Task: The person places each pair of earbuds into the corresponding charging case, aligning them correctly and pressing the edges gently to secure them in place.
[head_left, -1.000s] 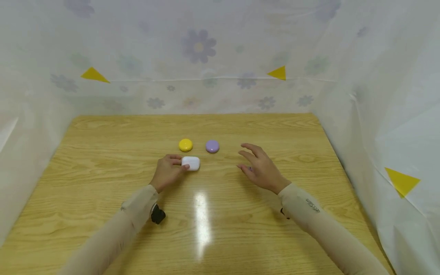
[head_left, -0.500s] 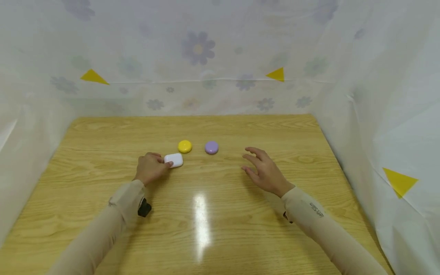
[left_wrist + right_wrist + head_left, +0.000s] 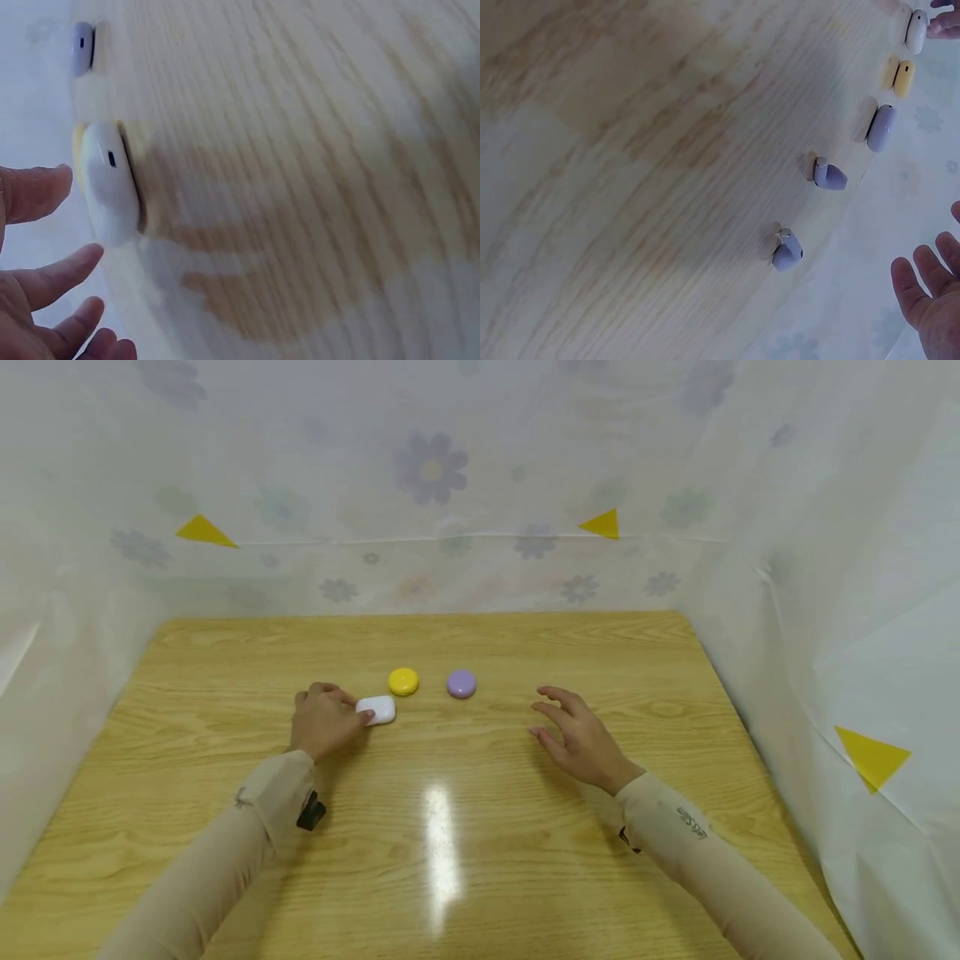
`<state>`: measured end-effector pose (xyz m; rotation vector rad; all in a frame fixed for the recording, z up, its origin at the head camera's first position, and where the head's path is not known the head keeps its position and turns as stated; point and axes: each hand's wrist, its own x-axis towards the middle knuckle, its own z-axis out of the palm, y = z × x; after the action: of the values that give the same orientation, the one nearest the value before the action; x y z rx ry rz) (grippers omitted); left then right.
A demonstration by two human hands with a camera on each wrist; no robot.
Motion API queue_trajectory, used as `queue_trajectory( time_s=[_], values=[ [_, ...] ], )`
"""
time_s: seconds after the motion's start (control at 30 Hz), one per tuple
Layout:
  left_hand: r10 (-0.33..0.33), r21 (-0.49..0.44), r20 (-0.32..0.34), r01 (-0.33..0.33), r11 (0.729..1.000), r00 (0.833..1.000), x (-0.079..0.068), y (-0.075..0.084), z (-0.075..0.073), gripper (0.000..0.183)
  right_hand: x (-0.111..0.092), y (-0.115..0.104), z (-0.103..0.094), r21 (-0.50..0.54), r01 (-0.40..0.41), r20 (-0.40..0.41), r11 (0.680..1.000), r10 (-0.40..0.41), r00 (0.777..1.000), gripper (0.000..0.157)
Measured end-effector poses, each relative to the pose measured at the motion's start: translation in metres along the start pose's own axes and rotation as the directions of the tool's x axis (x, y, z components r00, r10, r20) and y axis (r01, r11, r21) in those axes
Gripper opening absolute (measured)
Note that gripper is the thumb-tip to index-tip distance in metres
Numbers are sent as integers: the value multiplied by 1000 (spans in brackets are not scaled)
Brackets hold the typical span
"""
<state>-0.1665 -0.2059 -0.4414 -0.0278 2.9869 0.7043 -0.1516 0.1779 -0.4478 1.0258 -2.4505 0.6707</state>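
A white earbud case (image 3: 377,710) lies on the wooden table at centre left. My left hand (image 3: 325,724) is at its left side. In the left wrist view, thumb and fingers are spread apart beside the white case (image 3: 111,184), with fingertips close to it. Behind it sit a yellow case (image 3: 403,682) and a purple case (image 3: 461,683). My right hand (image 3: 585,743) hovers to the right, fingers loosely bent, holding nothing. Two purple earbuds, one (image 3: 829,175) nearer the cases and another (image 3: 787,251) farther off, appear in the right wrist view; in the head view they cannot be seen.
The wooden table (image 3: 480,810) ends at a pale floral curtain (image 3: 480,568) at the back. White sheeting (image 3: 862,635) hangs at the right side, with yellow triangles (image 3: 873,758) on it.
My left hand has carried the white case leftward, to the front left of the yellow one, and its fingers have since loosened. The right hand has drifted slightly right.
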Motion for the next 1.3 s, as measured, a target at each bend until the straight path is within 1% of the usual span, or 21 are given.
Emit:
queue_trajectory(
  time_s=[0.1,0.17,0.23,0.3,0.33,0.4,0.47,0.5,0.53,0.57,0.6,0.63,0.7,0.77,0.8,0.83,0.87,0.93,1.03,1.2,1.3],
  values=[
    [50,-17,-54,-51,999,997,0,13,1,46,-2,1,1,5,1,-1,1000,-1,1000,38],
    [117,-25,-88,-119,993,989,1,23,3,43,-3,2,3,6,1,3,1000,-1,1000,38],
    [203,-25,-118,-207,978,972,2,33,7,40,-4,2,3,13,-4,8,1000,4,1000,37],
    [310,-10,-145,-315,949,940,5,42,12,37,-5,1,3,12,-11,13,1000,11,1000,36],
    [374,8,-158,-377,926,914,7,47,16,37,-6,1,3,12,-17,14,1000,17,1000,36],
    [503,64,-184,-500,864,845,12,56,22,37,-7,0,2,14,-26,14,1000,26,1000,35],
    [626,131,-198,-613,779,754,17,65,28,37,-8,0,2,18,-28,13,999,28,1000,35],
    [673,157,-194,-655,739,714,20,70,30,39,-9,0,3,23,-26,10,999,26,1000,36],
    [707,177,-182,-685,707,683,23,74,33,40,-9,-1,3,27,-23,8,999,23,1000,36],
    [726,185,-162,-702,688,668,27,79,35,41,-10,-1,4,31,-20,6,999,19,1000,37],
    [732,184,-134,-709,681,668,30,84,37,42,-11,-1,4,37,-17,5,999,16,1000,38],
    [725,175,-104,-705,687,681,34,89,39,44,-11,-1,5,39,-14,5,999,14,1000,39],
    [673,145,-11,-664,733,740,42,97,42,51,-12,-2,5,42,-13,7,999,13,1000,39],
    [584,142,98,-592,793,806,50,104,44,58,-13,-2,5,44,-14,11,999,13,1000,38],
    [533,147,151,-552,820,832,54,108,45,61,-14,-2,6,45,-13,13,999,12,1000,37],
    [484,158,198,-515,842,852,58,110,45,63,-14,-2,6,46,-12,14,999,11,1000,37],
    [439,176,240,-483,858,866,62,112,46,65,-14,-1,7,49,-11,14,999,10,1000,36],
    [374,216,287,-440,872,882,68,115,45,66,-15,0,8,54,-9,12,998,8,1000,35],
    [324,253,309,-406,878,894,75,117,45,64,-16,1,9,61,-6,13,998,6,1000,35],
    [306,259,321,-393,882,896,82,114,47,57,-19,3,11,61,-3,20,998,1,1000,34],
    [318,244,317,-401,883,894,84,112,49,53,-20,4,11,61,2,18,998,-3,1000,34]
  ],
)
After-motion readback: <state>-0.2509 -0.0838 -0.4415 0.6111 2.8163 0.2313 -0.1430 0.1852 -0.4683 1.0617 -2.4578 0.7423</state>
